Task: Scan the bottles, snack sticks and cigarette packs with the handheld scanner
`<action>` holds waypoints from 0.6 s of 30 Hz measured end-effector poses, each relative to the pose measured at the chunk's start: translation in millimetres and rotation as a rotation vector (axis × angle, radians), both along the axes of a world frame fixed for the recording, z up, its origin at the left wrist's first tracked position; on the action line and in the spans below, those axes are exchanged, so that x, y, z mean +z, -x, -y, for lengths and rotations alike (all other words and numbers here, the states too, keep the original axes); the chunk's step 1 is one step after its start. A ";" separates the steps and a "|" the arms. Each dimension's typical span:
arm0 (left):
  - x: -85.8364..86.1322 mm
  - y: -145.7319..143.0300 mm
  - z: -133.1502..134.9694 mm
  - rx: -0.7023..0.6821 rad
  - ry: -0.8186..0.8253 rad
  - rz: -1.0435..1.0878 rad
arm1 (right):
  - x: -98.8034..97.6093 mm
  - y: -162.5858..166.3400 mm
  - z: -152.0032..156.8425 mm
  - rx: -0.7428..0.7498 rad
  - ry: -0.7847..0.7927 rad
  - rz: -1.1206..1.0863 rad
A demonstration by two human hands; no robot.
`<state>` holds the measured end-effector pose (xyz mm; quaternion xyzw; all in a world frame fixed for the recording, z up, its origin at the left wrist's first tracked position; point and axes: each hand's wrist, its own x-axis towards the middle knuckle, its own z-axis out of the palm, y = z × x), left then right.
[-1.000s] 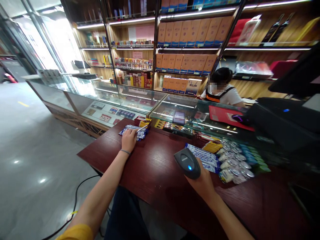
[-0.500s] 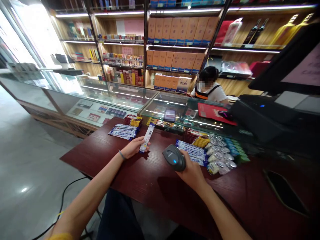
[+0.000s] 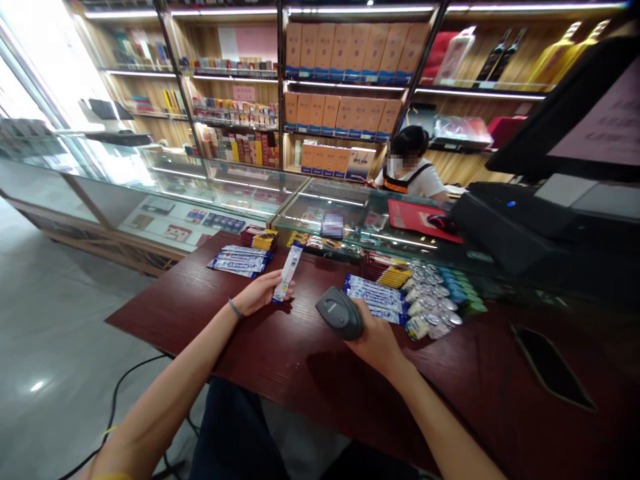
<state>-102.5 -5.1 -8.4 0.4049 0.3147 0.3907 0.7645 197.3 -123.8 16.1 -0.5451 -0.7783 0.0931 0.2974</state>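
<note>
Single head-worn view, facing forward and down, close above the table (image 3: pixel 280 347), shelves (image 3: pixel 345 87) farther off

Premises: a shop. A glass display counter (image 3: pixel 290 202) holds packaged goods (image 3: pixel 225 221); behind the counter, lit shelves (image 3: pixel 345 86) carry boxes (image 3: pixel 341 52) and bottles (image 3: pixel 489 61); before it, a barcode scanner (image 3: pixel 341 313).

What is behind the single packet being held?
Fingers of the left grip pass behind the packet, their tips showing past its right edge; below lies the dark red table. The packet's back and the finger parts it covers can't be seen.
</note>
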 end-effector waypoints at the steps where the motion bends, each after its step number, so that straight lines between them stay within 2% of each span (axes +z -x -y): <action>1: -1.0 0.6 -0.5 0.007 0.004 0.008 | -0.2 -0.6 -0.2 -0.006 -0.015 -0.014; 4: -5.0 0.3 -1.7 0.036 0.001 0.016 | -1.1 -3.6 -1.1 -0.044 -0.050 -0.073; 8: -8.3 -5.1 -3.7 0.095 -0.079 -0.062 | -0.2 -11.1 -4.7 -0.180 -0.033 -0.261; 10: -6.8 -10.5 -7.1 0.119 -0.172 -0.162 | 0.6 -17.1 -8.4 -0.220 -0.037 -0.385; 13: -0.3 -25.0 -15.6 0.137 -0.356 -0.317 | 1.4 -29.1 -15.1 -0.238 -0.124 -0.572; 18: 10.5 -68.3 -24.9 0.164 -0.608 -0.455 | 9.7 -51.4 -20.2 -0.324 -0.249 -0.776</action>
